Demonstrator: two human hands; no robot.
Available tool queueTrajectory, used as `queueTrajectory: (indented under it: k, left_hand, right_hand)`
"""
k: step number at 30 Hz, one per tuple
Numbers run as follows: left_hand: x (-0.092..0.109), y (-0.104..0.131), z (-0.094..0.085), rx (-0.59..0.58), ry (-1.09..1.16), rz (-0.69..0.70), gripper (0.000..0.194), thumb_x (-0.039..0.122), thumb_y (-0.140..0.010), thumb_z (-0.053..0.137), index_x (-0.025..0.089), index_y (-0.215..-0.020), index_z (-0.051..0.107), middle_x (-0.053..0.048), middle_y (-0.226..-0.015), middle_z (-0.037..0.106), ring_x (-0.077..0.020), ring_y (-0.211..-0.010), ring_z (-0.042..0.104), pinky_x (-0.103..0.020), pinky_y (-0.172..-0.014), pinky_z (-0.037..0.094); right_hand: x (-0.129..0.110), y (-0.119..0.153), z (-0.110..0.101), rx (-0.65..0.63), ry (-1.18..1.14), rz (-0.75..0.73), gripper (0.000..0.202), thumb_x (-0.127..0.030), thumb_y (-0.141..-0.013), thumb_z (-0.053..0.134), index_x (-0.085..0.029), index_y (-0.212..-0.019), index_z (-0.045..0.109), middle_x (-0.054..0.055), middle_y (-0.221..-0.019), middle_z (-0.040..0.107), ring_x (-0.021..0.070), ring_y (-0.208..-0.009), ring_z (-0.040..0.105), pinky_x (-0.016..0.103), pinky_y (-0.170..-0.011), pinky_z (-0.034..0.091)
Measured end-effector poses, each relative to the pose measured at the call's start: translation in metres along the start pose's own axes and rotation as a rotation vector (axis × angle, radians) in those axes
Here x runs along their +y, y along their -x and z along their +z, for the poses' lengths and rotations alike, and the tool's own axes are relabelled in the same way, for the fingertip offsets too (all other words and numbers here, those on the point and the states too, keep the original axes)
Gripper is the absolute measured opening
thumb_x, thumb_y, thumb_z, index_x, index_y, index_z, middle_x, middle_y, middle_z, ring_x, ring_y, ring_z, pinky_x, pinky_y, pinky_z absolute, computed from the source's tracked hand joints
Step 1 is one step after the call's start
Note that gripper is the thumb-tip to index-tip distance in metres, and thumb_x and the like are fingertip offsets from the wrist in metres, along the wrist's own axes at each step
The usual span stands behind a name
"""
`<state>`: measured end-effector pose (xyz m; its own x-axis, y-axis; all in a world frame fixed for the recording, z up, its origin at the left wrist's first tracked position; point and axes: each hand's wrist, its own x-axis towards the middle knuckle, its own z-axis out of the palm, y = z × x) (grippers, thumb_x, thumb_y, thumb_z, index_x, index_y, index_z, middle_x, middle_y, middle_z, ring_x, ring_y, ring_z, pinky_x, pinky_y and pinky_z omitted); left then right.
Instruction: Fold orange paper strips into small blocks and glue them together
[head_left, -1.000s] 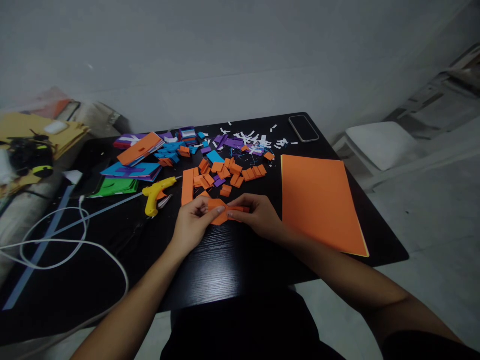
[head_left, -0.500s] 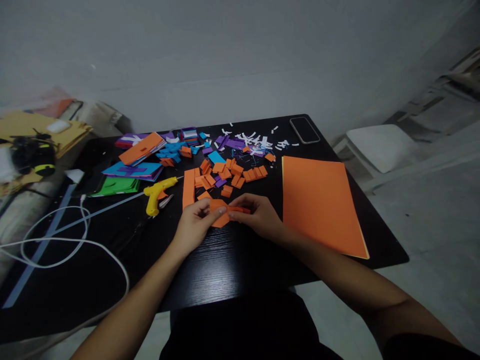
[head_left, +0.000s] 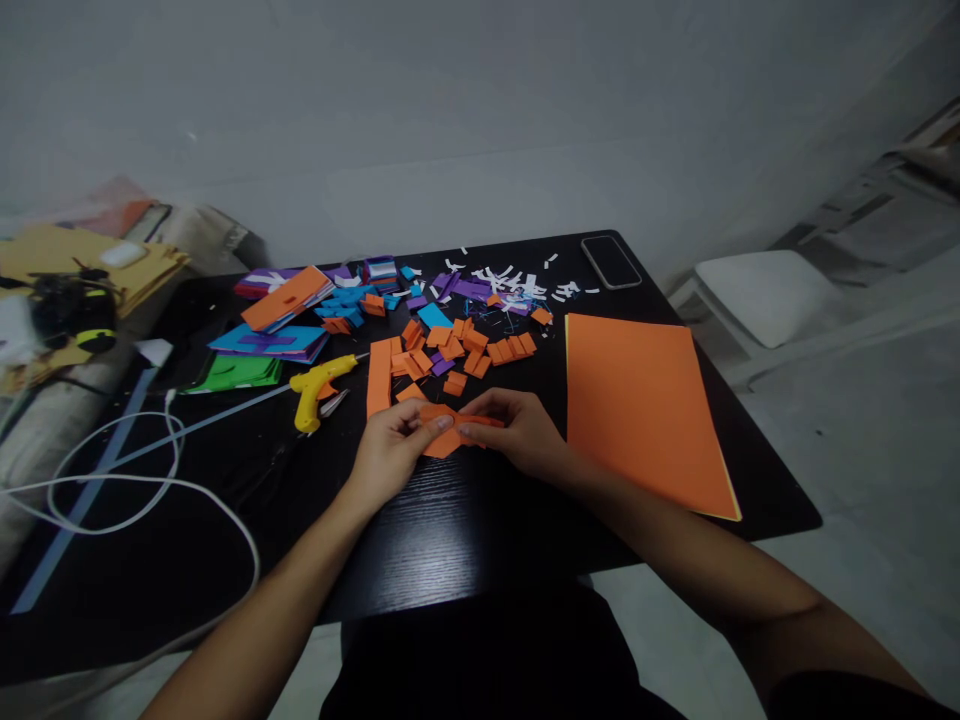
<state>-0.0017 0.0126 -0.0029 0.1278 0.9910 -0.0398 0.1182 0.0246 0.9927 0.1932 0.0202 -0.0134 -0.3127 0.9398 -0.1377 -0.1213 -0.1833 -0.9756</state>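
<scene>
An orange paper piece [head_left: 442, 443] is held between both hands just above the near part of the black table. My left hand [head_left: 390, 450] pinches its left side, thumb on top. The fingers of my right hand [head_left: 517, 430] close on its right side, where a narrow folded part shows. Several small folded orange pieces [head_left: 454, 382] lie just beyond the hands. A long orange strip [head_left: 379, 375] lies beside my left hand, and a yellow glue gun [head_left: 311, 390] is farther left. To the right of my right hand is a stack of orange sheets [head_left: 637, 410].
White paper scraps [head_left: 517, 285] and purple pieces [head_left: 469, 289] lie at the back of the black table [head_left: 420, 540]. A phone [head_left: 611, 261] is at the back right corner. Folded paper stacks [head_left: 274, 342] and a white cable [head_left: 217, 505] are on the left. A white stool [head_left: 765, 295] stands right.
The view has shifted very slightly. Both hands keep their hold on the orange paper piece, with its right part tilted a little differently.
</scene>
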Motion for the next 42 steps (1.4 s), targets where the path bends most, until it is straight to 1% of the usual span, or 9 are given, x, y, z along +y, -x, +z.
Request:
queueTrajectory:
  k: [12, 16, 20, 23, 27, 31, 35, 39, 42]
  left_hand:
    - [-0.0091, 0.0015, -0.0014, 0.048, -0.082, 0.012, 0.028, 0.045, -0.077, 0.083, 0.017, -0.08, 0.078, 0.004, -0.055, 0.053, -0.01, -0.05, 0.042, -0.023, -0.048, 0.03]
    - [-0.0063, 0.0007, -0.0001, 0.024, -0.035, 0.005, 0.032, 0.043, -0.075, 0.085, 0.017, -0.067, 0.07, 0.004, -0.057, 0.055, -0.0106, -0.053, 0.047, -0.023, -0.051, 0.035]
    - [-0.0026, -0.0003, 0.0014, -0.068, 0.03, -0.025, 0.028, 0.042, -0.074, 0.086, 0.018, -0.086, 0.075, -0.001, -0.076, 0.07, -0.0155, -0.069, 0.062, -0.025, -0.065, 0.049]
    - [-0.0032, -0.0005, 0.0016, -0.087, -0.035, -0.011, 0.025, 0.04, -0.077, 0.085, 0.018, -0.084, 0.077, -0.003, -0.08, 0.073, -0.0172, -0.075, 0.065, -0.027, -0.071, 0.051]
    - [-0.0053, -0.0001, 0.0003, -0.075, -0.035, -0.005, 0.024, 0.041, -0.079, 0.082, 0.017, -0.086, 0.077, -0.005, -0.084, 0.074, -0.019, -0.08, 0.067, -0.029, -0.076, 0.052]
    - [-0.0054, 0.0002, -0.0012, -0.045, 0.003, -0.022, 0.025, 0.041, -0.079, 0.082, 0.017, -0.086, 0.077, -0.004, -0.084, 0.073, -0.0177, -0.078, 0.065, -0.027, -0.073, 0.051]
    - [-0.0028, 0.0001, -0.0002, -0.062, 0.034, -0.061, 0.028, 0.043, -0.079, 0.082, 0.016, -0.084, 0.076, -0.003, -0.08, 0.072, -0.0172, -0.075, 0.065, -0.027, -0.07, 0.051]
    - [-0.0026, -0.0001, 0.0001, -0.093, 0.043, -0.073, 0.028, 0.043, -0.079, 0.081, 0.016, -0.084, 0.077, -0.003, -0.08, 0.073, -0.0174, -0.074, 0.065, -0.027, -0.069, 0.051]
    - [-0.0043, 0.0, -0.0004, -0.099, 0.028, -0.04, 0.027, 0.042, -0.079, 0.082, 0.016, -0.085, 0.078, -0.004, -0.082, 0.074, -0.0179, -0.076, 0.066, -0.027, -0.071, 0.052]
  right_hand:
    - [0.002, -0.0002, -0.0005, 0.004, 0.024, -0.029, 0.027, -0.037, -0.07, 0.089, -0.018, -0.085, 0.076, 0.001, -0.081, 0.076, 0.016, -0.073, 0.07, 0.032, -0.075, 0.058]
    - [0.0029, -0.0001, -0.0001, -0.002, 0.01, -0.031, 0.026, -0.034, -0.07, 0.088, -0.019, -0.086, 0.073, 0.001, -0.085, 0.076, 0.0162, -0.076, 0.071, 0.032, -0.077, 0.058]
    - [0.0052, 0.0005, 0.0013, 0.003, 0.022, -0.036, 0.032, -0.031, -0.07, 0.087, -0.02, -0.091, 0.066, 0.001, -0.082, 0.074, 0.0161, -0.075, 0.071, 0.031, -0.073, 0.057]
    - [0.007, 0.0008, 0.0015, 0.011, 0.086, -0.058, 0.033, -0.03, -0.072, 0.085, -0.02, -0.093, 0.061, 0.0, -0.08, 0.073, 0.0158, -0.073, 0.07, 0.03, -0.072, 0.055]
    - [0.0071, 0.0003, -0.0007, -0.021, 0.158, -0.068, 0.03, -0.029, -0.073, 0.083, -0.02, -0.093, 0.063, -0.001, -0.081, 0.071, 0.0149, -0.074, 0.067, 0.028, -0.071, 0.052]
    - [0.0035, 0.0008, -0.0021, -0.039, 0.255, -0.043, 0.027, -0.026, -0.07, 0.084, -0.019, -0.091, 0.068, -0.003, -0.082, 0.067, 0.0136, -0.073, 0.061, 0.026, -0.068, 0.048]
    - [0.0011, 0.0019, -0.0018, -0.049, 0.244, 0.005, 0.028, -0.023, -0.069, 0.084, -0.018, -0.092, 0.069, -0.003, -0.081, 0.065, 0.0128, -0.071, 0.058, 0.026, -0.067, 0.046]
    - [0.0025, 0.0018, -0.002, -0.07, 0.241, 0.012, 0.028, -0.024, -0.069, 0.084, -0.018, -0.092, 0.07, -0.003, -0.079, 0.065, 0.0135, -0.071, 0.058, 0.026, -0.065, 0.046]
    - [0.0042, 0.0012, -0.0015, -0.072, 0.23, -0.033, 0.023, -0.026, -0.073, 0.081, -0.018, -0.091, 0.07, -0.001, -0.085, 0.069, 0.0154, -0.078, 0.063, 0.029, -0.072, 0.05]
